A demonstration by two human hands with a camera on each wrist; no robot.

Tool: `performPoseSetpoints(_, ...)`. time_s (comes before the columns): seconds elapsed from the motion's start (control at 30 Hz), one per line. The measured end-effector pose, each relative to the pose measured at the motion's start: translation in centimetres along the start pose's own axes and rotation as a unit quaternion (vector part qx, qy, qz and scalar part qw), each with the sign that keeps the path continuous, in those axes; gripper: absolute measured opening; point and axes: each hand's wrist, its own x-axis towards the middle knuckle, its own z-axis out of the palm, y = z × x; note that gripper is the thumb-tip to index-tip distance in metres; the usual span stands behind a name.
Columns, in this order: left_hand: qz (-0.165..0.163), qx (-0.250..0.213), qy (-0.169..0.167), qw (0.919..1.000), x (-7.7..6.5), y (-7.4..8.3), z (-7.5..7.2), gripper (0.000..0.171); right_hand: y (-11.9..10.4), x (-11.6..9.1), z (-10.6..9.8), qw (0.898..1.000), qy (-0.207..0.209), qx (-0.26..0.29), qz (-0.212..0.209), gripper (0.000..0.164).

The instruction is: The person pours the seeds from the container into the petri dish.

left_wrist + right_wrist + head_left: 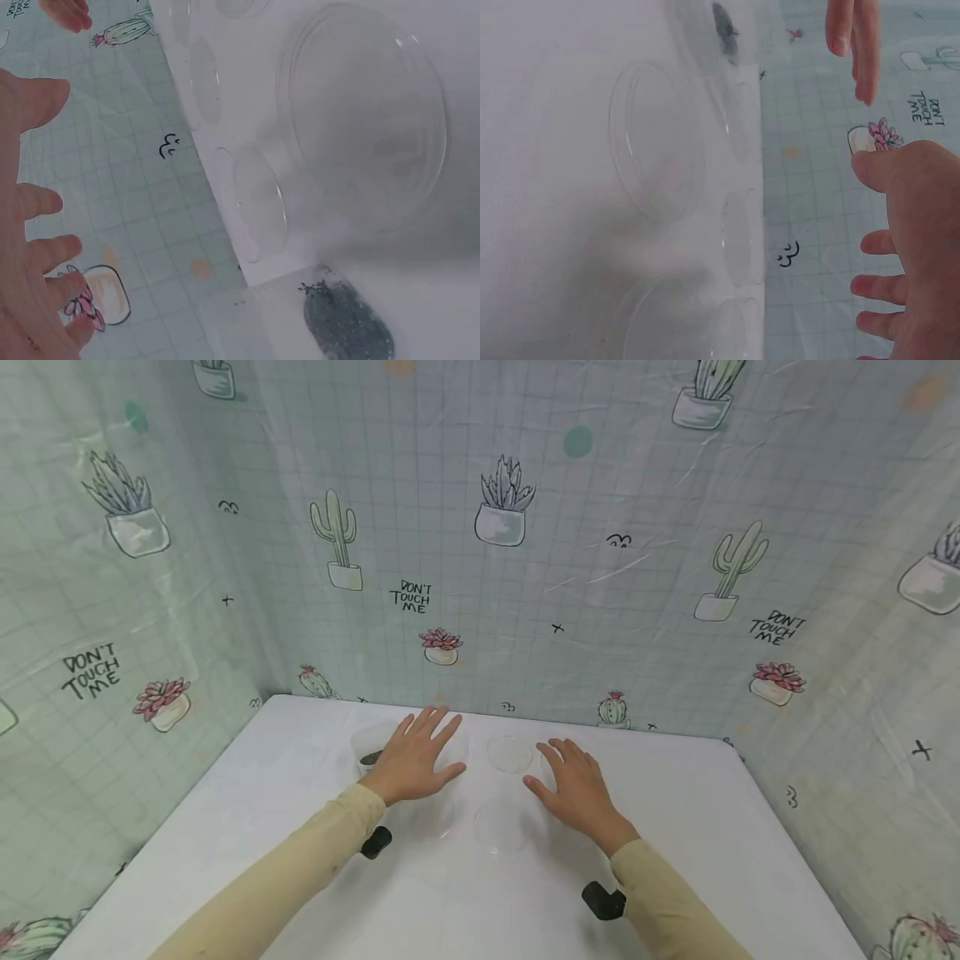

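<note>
My left hand (420, 760) hovers palm down with fingers spread over the left part of a group of clear round dishes, holding nothing. To its right, my right hand (576, 789) is also raised, fingers slightly bent and apart, with nothing in its grasp. Between the hands lie a clear dish (510, 753) at the back and another dish (498, 828) nearer the front. The left wrist view shows a wide transparent dish (367, 120) close by and smaller dishes behind it. Beside the left hand, partly hidden, is a see-through container with dark granules (345, 322).
The dishes stand on a white table (300, 827), whose back edge meets a cactus-printed curtain (420, 527). The same curtain rises at both sides. A black wrist device (603, 900) sits below the right sleeve, another (377, 842) below the left.
</note>
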Motion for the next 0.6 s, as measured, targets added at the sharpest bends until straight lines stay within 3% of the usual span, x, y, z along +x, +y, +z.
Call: performPoseSetpoints(0.6, -0.047, -0.006, 0.021, 0.9987, -1.4, -2.8, 0.2, 0.076, 0.6, 0.5, 0.6, 1.000, 0.014, 0.026, 0.007, 0.060)
